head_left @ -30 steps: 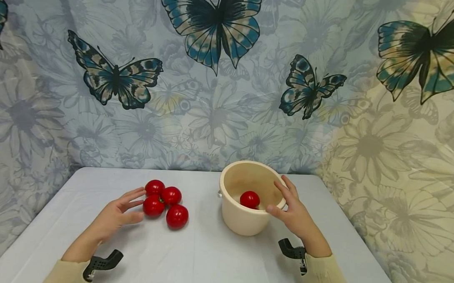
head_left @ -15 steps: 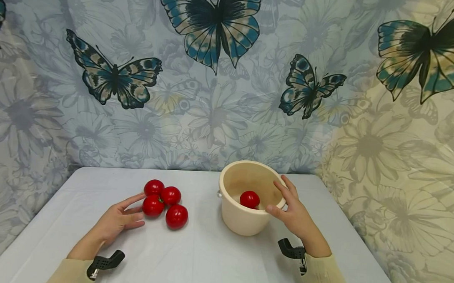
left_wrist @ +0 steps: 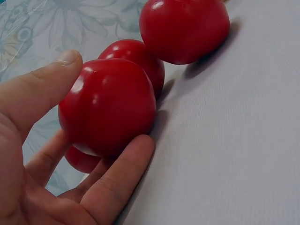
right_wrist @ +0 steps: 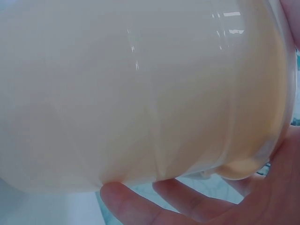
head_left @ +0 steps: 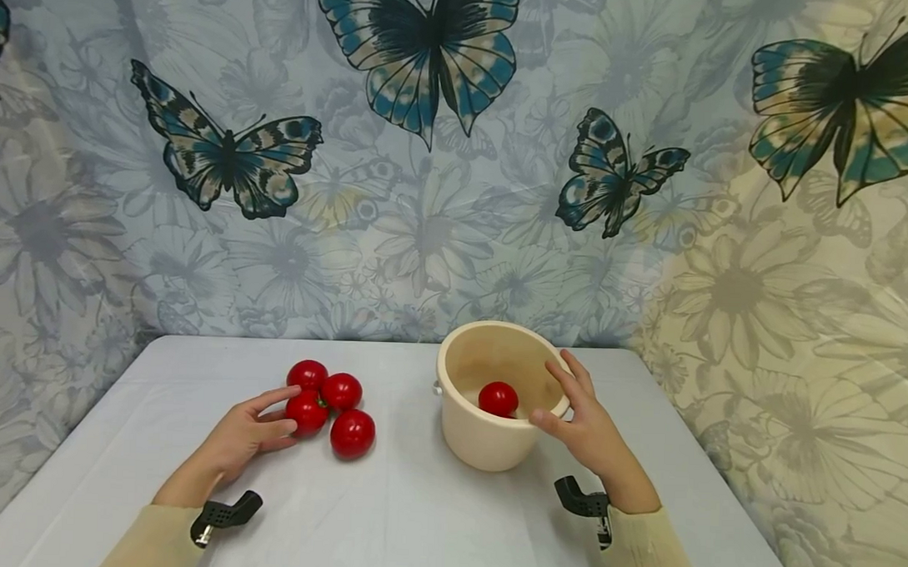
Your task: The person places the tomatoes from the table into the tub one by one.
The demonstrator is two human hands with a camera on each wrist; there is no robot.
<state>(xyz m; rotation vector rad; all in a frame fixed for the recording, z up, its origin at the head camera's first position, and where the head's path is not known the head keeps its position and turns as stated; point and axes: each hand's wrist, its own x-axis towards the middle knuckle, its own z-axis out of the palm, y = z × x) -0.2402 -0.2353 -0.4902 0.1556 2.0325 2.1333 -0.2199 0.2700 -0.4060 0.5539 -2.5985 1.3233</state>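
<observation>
Several shiny red tomatoes sit bunched at the left of the white table in the head view. My left hand has its thumb and fingers around the nearest-left tomato, which rests on the cloth. In the left wrist view, the thumb meets one side of that tomato and the fingers reach beneath it. To the right stands a cream bucket with one red tomato visible inside. My right hand holds the bucket at its right rim, its fingers against the wall.
Behind the held tomato lie two more tomatoes, a back one and a right one; another is nearer me. A butterfly-patterned cloth hangs behind the white table. Each wrist wears a black camera mount.
My left hand has moved right, up to the tomatoes, and its fingers have come around the nearest-left one. The right hand and the bucket have stayed in place.
</observation>
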